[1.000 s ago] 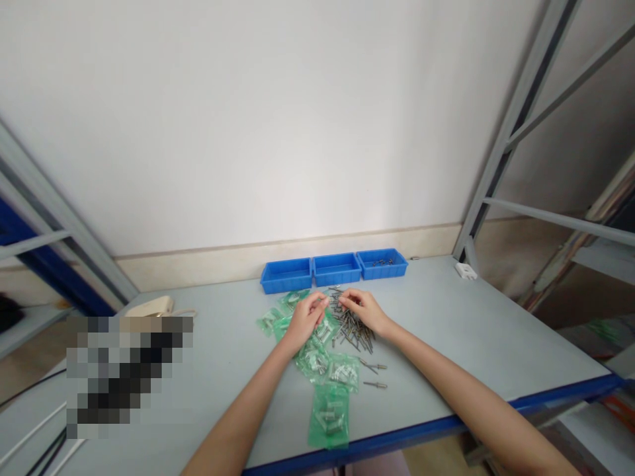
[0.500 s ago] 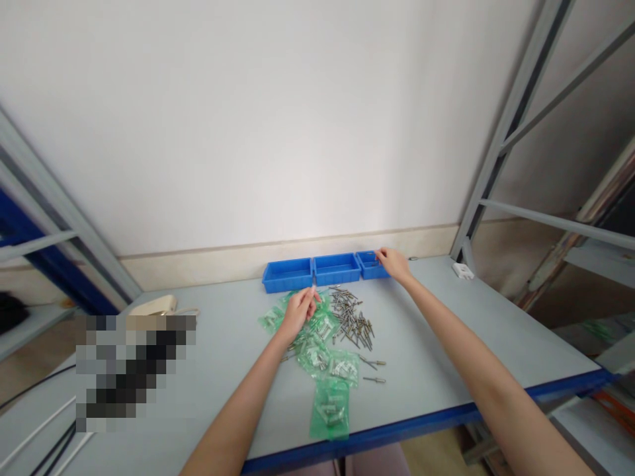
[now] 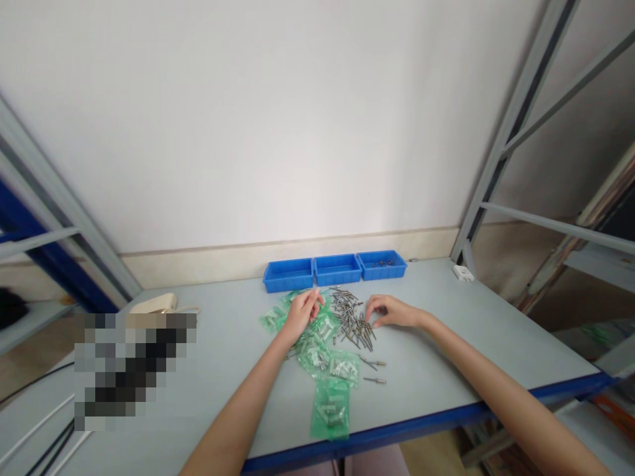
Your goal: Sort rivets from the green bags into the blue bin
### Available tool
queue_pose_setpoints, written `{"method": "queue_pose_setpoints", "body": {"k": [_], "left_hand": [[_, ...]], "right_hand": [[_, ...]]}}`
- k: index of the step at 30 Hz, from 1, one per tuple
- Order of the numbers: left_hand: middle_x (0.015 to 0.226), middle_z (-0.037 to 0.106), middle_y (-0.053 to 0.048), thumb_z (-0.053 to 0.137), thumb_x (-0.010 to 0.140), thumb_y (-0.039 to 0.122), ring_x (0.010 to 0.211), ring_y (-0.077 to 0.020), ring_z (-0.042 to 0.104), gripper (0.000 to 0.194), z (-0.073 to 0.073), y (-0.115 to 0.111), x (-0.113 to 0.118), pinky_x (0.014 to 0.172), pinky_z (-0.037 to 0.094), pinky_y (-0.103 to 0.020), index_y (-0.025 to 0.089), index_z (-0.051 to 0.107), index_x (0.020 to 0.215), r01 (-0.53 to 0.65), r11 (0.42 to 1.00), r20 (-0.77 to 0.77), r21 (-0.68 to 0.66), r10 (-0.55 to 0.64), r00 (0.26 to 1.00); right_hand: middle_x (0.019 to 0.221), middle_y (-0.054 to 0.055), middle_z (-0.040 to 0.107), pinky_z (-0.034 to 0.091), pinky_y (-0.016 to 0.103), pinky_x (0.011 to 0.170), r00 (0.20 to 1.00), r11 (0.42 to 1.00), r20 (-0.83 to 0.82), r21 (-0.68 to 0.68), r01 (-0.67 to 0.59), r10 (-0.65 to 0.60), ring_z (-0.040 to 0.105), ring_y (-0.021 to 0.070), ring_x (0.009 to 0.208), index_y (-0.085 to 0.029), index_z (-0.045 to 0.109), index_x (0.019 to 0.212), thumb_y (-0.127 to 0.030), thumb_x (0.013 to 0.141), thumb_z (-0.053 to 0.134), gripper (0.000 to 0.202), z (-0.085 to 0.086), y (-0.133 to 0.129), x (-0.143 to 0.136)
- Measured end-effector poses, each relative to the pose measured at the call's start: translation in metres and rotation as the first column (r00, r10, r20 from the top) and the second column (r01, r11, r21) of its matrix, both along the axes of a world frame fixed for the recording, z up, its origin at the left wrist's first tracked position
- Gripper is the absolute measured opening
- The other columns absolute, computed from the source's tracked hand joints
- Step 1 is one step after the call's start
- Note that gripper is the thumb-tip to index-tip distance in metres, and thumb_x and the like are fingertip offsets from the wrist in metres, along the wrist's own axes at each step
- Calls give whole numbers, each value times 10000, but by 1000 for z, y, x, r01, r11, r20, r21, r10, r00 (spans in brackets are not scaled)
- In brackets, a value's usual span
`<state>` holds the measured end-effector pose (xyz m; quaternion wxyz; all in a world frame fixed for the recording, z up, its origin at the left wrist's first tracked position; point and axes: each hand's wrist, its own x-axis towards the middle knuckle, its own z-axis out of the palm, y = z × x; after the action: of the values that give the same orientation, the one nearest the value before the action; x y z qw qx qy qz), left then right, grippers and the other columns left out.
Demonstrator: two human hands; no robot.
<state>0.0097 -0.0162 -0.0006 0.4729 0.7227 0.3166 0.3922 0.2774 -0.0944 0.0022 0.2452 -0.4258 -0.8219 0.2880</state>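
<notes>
Curled fingers of my left hand [image 3: 304, 313] rest over the green plastic bags [image 3: 325, 330]; whatever they hold, if anything, is too small to make out. My right hand [image 3: 389, 311] is at the right edge of a pile of metal rivets [image 3: 350, 318], thumb and fingers apart, with nothing visible between them. Behind the pile stand three blue bins in a row. Several rivets lie in the right bin [image 3: 381, 272], while the middle bin [image 3: 338, 276] and left bin [image 3: 289, 284] look empty. A loose rivet [image 3: 375, 381] lies near the front, beside a bag [image 3: 331, 410].
A grey table [image 3: 426, 383] with a blue front edge stands against the wall. A white device [image 3: 155, 304] and cables are at the left, partly behind a pixelated area. A small white object [image 3: 463, 273] sits at the back right, near the metal frame [image 3: 506, 149].
My right hand has moved from the right bin down toward me to the rivet pile, and its fingers have opened. My left hand has barely moved.
</notes>
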Motion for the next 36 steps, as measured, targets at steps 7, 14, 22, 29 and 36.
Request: {"method": "queue_pose_setpoints", "body": {"k": [7, 14, 22, 29, 36], "left_hand": [[416, 412, 58, 376, 817, 592, 360, -68, 352, 496, 0, 1, -2, 395, 288, -191, 140, 530, 681, -22, 1000, 6, 3, 22, 1000], [421, 417, 57, 381, 822, 577, 358, -68, 348, 480, 1, -1, -2, 393, 278, -190, 142, 529, 685, -10, 1000, 14, -4, 10, 1000], [416, 402, 63, 357, 841, 557, 357, -77, 343, 462, 1, -3, -1, 403, 275, -201, 150, 518, 692, 15, 999, -30, 42, -14, 999], [434, 431, 65, 399, 866, 476, 404, -89, 381, 366, 9, -17, 1, 479, 310, -209, 161, 538, 743, 66, 982, -178, 178, -34, 983], [452, 455, 49, 414, 858, 422, 414, -100, 410, 324, 13, -18, 0, 482, 317, -214, 159, 544, 723, 93, 981, -225, 170, -53, 973]], "right_hand": [[925, 60, 578, 426, 282, 737, 996, 997, -56, 43, 68, -66, 543, 165, 837, -186, 690, 864, -441, 714, 675, 296, -5, -10, -1], [989, 63, 584, 384, 324, 891, 999, 1000, -50, 14, 4, -3, 539, 177, 951, -208, 695, 886, -415, 754, 648, 251, 2, -42, -9], [796, 41, 642, 417, 280, 745, 980, 984, -90, -1, 176, -175, 572, 162, 777, -172, 665, 751, -380, 795, 602, 222, -5, -39, -9], [739, 13, 687, 387, 246, 656, 889, 894, -183, 87, 440, -419, 586, 153, 695, -173, 676, 757, -292, 762, 627, 129, 20, 2, -47], [753, 3, 686, 376, 235, 621, 896, 894, -250, 170, 415, -368, 564, 138, 667, -184, 668, 758, -284, 785, 601, 123, 15, 20, -83]]}}
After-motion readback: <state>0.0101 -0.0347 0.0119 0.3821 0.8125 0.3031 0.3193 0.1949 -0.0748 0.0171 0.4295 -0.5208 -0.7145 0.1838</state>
